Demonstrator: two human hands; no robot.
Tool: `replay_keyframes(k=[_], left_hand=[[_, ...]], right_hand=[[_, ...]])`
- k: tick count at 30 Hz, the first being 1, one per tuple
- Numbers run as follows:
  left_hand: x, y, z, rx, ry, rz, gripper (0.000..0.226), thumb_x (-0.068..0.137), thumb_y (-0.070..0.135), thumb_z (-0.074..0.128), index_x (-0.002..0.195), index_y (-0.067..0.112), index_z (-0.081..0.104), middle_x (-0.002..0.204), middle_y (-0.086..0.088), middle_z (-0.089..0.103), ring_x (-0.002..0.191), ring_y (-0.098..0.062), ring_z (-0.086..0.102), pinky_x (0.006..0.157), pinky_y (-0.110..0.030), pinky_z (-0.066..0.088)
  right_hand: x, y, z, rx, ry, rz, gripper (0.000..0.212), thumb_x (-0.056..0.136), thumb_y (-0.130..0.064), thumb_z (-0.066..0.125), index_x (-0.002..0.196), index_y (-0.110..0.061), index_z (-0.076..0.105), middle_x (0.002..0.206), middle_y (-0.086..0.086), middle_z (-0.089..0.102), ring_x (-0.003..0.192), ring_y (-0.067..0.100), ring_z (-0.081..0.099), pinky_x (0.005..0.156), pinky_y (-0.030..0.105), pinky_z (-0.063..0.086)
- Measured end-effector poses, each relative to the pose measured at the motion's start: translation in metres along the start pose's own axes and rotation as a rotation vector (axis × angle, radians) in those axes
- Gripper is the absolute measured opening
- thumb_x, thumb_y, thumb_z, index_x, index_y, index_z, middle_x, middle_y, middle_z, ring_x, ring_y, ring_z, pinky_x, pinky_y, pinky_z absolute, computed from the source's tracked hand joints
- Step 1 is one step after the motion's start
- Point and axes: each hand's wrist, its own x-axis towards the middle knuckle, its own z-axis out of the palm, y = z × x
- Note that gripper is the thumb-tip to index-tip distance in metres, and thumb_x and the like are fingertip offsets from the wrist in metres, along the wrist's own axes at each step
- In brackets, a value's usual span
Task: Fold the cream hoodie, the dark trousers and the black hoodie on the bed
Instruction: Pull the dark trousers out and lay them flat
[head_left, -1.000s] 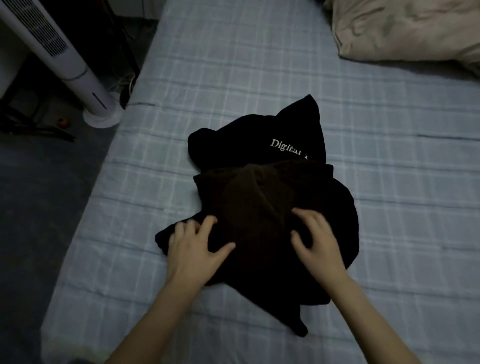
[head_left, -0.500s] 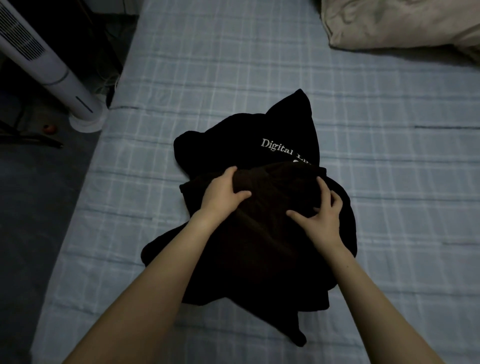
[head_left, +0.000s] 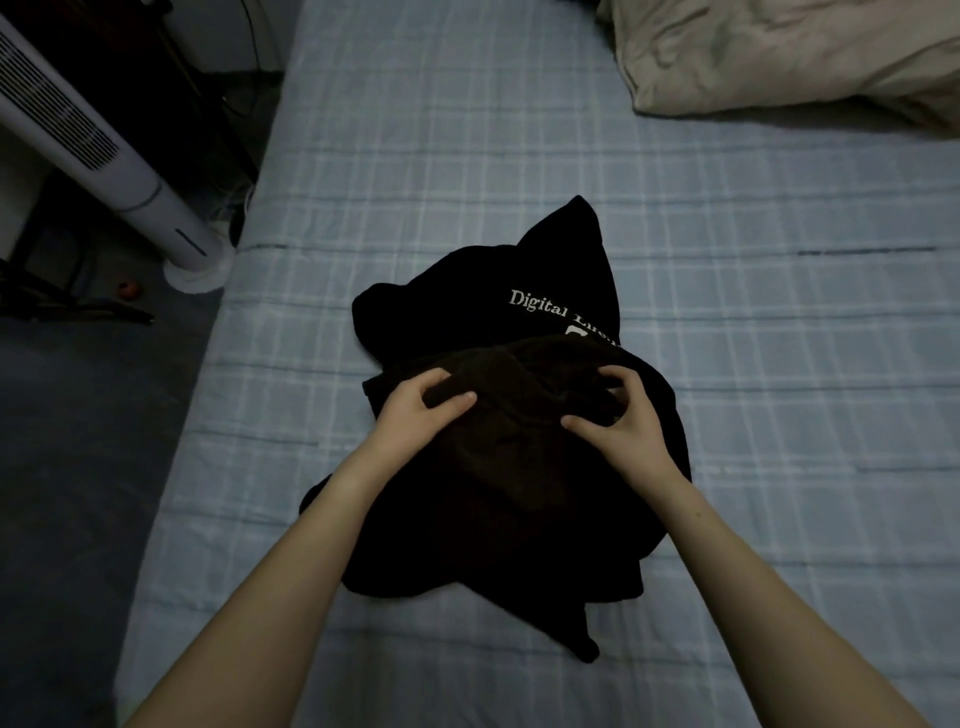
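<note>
A dark pile lies in the middle of the bed (head_left: 467, 156). The black hoodie (head_left: 498, 280) with white lettering sits at the far side, its hood pointing away from me. On top of it, nearer me, lie the dark brown trousers (head_left: 519, 467), bunched up. My left hand (head_left: 415, 410) grips a fold at the trousers' far left edge, thumb over the cloth. My right hand (head_left: 618, 415) pinches the fabric at the far right edge with curled fingers. A cream garment (head_left: 779, 52) lies crumpled at the far right corner of the bed.
The bed has a light blue checked sheet. Its left edge drops to a dark floor. A white tower fan (head_left: 104, 171) stands on the floor at the left, with cables and dark items behind it.
Both hands moved from the near part of the pile to the trousers' far edge and closed on the fabric there. The pile itself has barely shifted.
</note>
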Motion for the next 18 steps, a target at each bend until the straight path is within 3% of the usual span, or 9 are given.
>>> replay_keyframes(k=[4, 6, 13, 18], left_hand=[[-0.043, 0.031, -0.022, -0.083, 0.056, -0.005, 0.011, 0.086, 0.033, 0.074, 0.083, 0.044, 0.075, 0.090, 0.016, 0.075, 0.085, 0.000, 0.070, 0.070, -0.010, 0.050], [-0.068, 0.046, -0.031, -0.159, 0.093, 0.014, 0.016, 0.088, 0.033, 0.072, 0.082, 0.047, 0.076, 0.090, 0.017, 0.076, 0.085, 0.001, 0.071, 0.067, -0.007, 0.049], [-0.139, 0.110, -0.046, -0.310, 0.146, 0.185, 0.012, 0.085, 0.025, 0.076, 0.084, 0.037, 0.079, 0.091, 0.008, 0.077, 0.085, -0.006, 0.073, 0.067, -0.012, 0.053], [-0.176, 0.149, -0.032, -0.340, 0.059, 0.325, 0.008, 0.085, 0.025, 0.075, 0.089, 0.031, 0.078, 0.089, 0.009, 0.077, 0.084, -0.006, 0.073, 0.064, -0.011, 0.052]], right_hand=[[-0.038, -0.042, -0.005, 0.018, 0.042, -0.101, 0.068, 0.069, -0.029, 0.090, 0.123, -0.043, 0.053, 0.117, -0.028, 0.057, 0.104, -0.018, 0.055, 0.074, 0.000, 0.046], [-0.062, -0.063, -0.009, 0.021, 0.039, -0.147, 0.069, 0.069, -0.031, 0.090, 0.125, -0.045, 0.053, 0.118, -0.035, 0.054, 0.108, -0.017, 0.054, 0.075, -0.001, 0.044], [-0.156, -0.143, -0.036, 0.027, 0.135, -0.284, 0.069, 0.067, -0.022, 0.090, 0.123, -0.042, 0.056, 0.118, -0.017, 0.065, 0.112, 0.002, 0.062, 0.086, 0.025, 0.056], [-0.229, -0.177, -0.066, 0.020, 0.277, -0.380, 0.068, 0.067, -0.014, 0.089, 0.121, -0.042, 0.059, 0.103, -0.016, 0.070, 0.096, 0.002, 0.069, 0.075, 0.018, 0.056]])
